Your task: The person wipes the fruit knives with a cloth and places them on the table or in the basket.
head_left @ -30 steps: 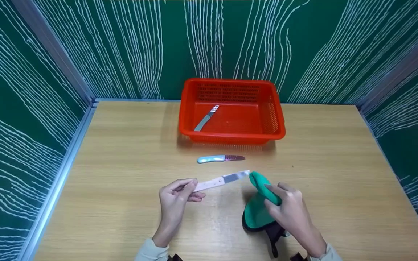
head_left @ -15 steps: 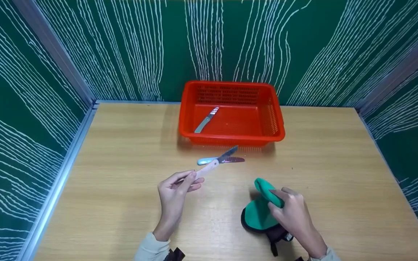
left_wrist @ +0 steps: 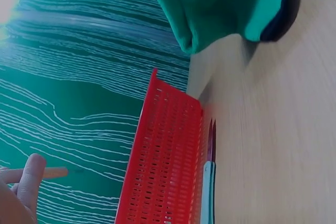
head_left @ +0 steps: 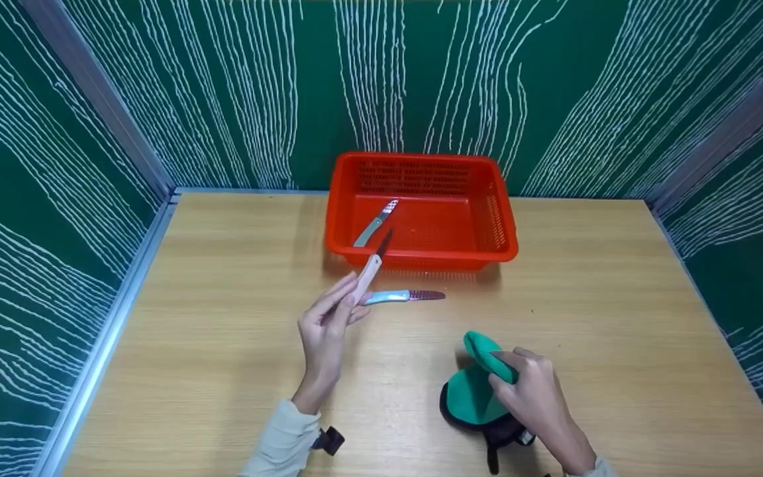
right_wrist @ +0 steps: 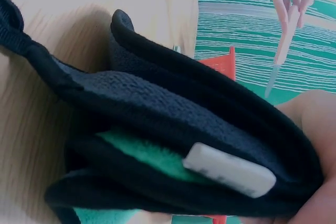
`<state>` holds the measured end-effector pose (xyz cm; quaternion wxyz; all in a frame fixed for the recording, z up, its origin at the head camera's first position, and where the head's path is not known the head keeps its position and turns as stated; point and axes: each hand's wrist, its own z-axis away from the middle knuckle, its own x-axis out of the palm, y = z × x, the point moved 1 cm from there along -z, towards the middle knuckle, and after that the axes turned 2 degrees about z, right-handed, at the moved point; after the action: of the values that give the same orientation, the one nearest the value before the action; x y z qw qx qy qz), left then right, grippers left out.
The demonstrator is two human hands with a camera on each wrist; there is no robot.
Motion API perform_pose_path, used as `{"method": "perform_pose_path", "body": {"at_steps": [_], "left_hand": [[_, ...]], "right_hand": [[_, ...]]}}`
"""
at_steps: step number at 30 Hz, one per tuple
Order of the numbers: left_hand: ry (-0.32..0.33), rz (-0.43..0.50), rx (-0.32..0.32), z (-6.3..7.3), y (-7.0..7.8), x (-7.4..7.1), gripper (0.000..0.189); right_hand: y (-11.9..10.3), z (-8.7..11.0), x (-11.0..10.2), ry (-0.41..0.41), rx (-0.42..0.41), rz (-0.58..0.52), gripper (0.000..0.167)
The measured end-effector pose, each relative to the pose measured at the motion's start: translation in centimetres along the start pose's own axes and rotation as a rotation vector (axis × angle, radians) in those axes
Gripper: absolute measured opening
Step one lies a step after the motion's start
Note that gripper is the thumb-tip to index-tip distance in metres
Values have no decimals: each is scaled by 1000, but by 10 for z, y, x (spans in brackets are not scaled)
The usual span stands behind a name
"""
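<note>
My left hand [head_left: 324, 329] pinches the pale pink handle of a knife [head_left: 365, 277] between thumb and fingers. Its blade points away from me, over the near rim of a red basket [head_left: 421, 257]. Just beyond that hand, a knife with a light blue handle [head_left: 391, 297] lies on the table. Inside the basket rests another knife with a grey-green handle [head_left: 369, 232]. On the right, my right hand [head_left: 535, 387] grips a green cloth with black trim [head_left: 474, 395], folded over and partly standing on the table. The right wrist view shows its dark lining [right_wrist: 157, 98] and white tag [right_wrist: 229, 169].
The basket has perforated walls and stands at the back of the wooden table [head_left: 222, 318]. Green panels with white wavy lines [head_left: 315, 86] enclose the back and both sides. A black strap loop [head_left: 492, 457] hangs from the cloth towards me.
My left hand has swung the pink-handled knife from beside the cloth round to the basket's near rim, moving forward. The right hand has kept its grip on the cloth, shifting slightly towards me.
</note>
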<state>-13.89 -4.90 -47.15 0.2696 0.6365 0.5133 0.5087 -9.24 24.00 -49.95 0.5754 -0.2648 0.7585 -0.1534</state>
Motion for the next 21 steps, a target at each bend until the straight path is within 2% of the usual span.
{"method": "perform_pose_path", "body": {"at_steps": [4, 8, 13, 15, 18, 21], "left_hand": [[-40, -30, 25, -9, -7, 3, 28], [-67, -102, -2, -19, -10, 7, 31], [-96, -256, -47, -29, 0, 14, 28], [-118, -325, -46, -33, 5, 17, 27], [-165, -393, -26, -42, 4, 19, 25], [-213, -452, 19, -54, -16, 15, 24]], "right_hand": [[1, 0, 1, -7, 6, 1, 24], [1, 0, 1, -18, 10, -2, 24], [2, -1, 0, -32, 12, -4, 23], [2, -1, 0, -34, 11, -4, 23], [2, -1, -1, -31, 7, -2, 23], [3, -2, -1, -34, 8, 1, 24]]}}
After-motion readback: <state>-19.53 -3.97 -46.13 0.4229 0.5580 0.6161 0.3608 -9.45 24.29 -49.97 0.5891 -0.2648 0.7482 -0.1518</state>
